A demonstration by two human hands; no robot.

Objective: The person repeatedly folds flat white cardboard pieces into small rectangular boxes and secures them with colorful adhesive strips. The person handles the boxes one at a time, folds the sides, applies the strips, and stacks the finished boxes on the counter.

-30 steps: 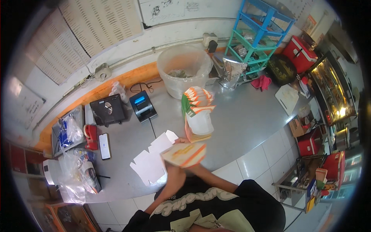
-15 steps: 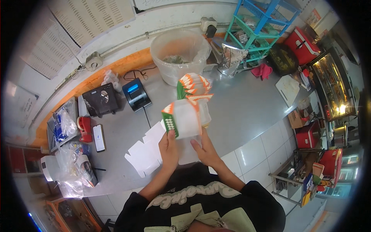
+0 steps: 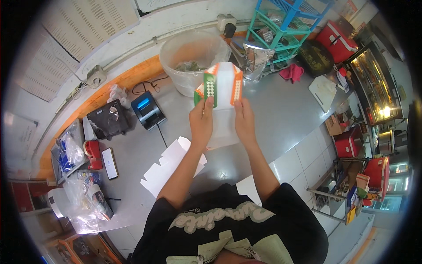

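A folding carton box (image 3: 225,79), white inside with orange and green patterned sides, is held up over the steel table between my hands. My left hand (image 3: 201,121) grips its green left wall, and my right hand (image 3: 244,119) its orange right wall, thumbs on the near corners. Its plain white flap (image 3: 223,127) hangs open toward me between my wrists. More orange and green printed card (image 3: 198,94) shows behind the box's left side, mostly hidden. Beside my left forearm a flat, unfolded white carton (image 3: 165,169) lies on the table.
Behind the box stands a large translucent bucket (image 3: 176,81), with a foil pouch (image 3: 257,61) and tiered basket rack (image 3: 281,35) to its right. A small black printer (image 3: 149,112), phone (image 3: 110,163) and red tape dispenser (image 3: 92,155) lie left. A white board (image 3: 323,93) sits far right.
Both hands have moved away from me with the carton box. My right hand has shifted from its near edge to grip the right wall, and the white flap now hangs toward me.
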